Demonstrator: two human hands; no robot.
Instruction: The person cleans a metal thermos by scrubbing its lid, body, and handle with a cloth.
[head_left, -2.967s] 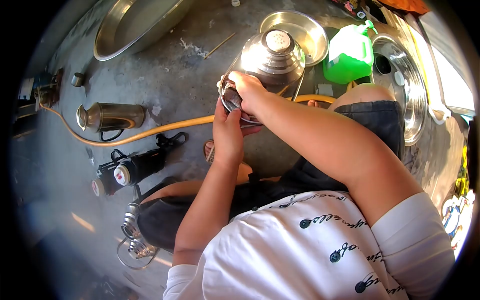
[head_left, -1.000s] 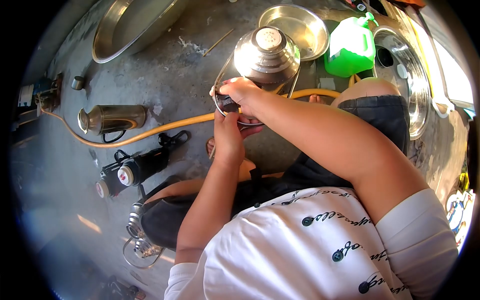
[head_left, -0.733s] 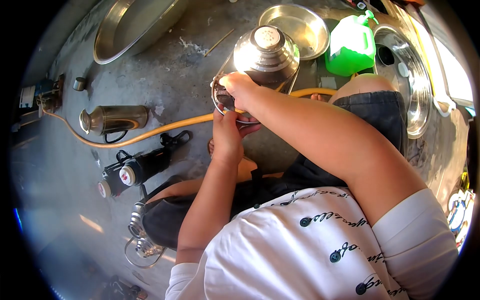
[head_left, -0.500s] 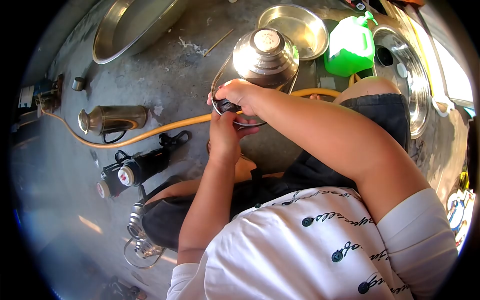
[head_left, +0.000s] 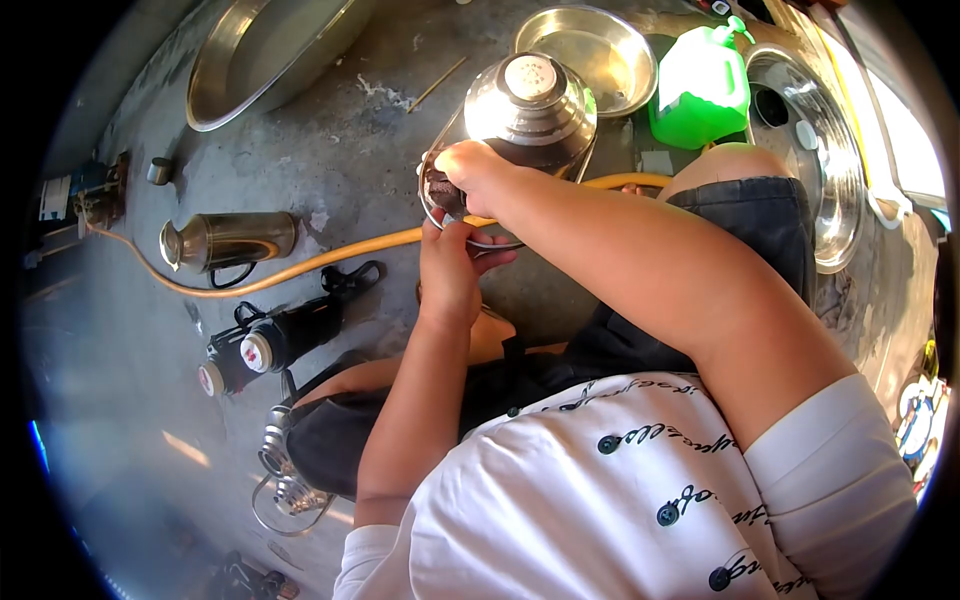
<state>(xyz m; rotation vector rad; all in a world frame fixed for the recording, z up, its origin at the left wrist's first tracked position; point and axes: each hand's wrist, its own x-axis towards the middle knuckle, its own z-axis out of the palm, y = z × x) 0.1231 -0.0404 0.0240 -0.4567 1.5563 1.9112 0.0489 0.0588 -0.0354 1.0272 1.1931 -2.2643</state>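
L hand (head_left: 450, 255) is closing round the wire handle (head_left: 427, 165) of the shiny pot (head_left: 540, 128), fingers curled narrow. R hand (head_left: 475, 175) is gripping a dark pad (head_left: 444, 195) & pressing it at the handle, just above L hand. Pot is sitting just beyond both hands, w/ the shallow pan (head_left: 636, 62) lying behind it & the green jug (head_left: 697, 100) standing to the R. Yellow hose (head_left: 365, 247) is running L from near the hands, btwn a metal flask (head_left: 240, 240) & black bottle (head_left: 300, 333).
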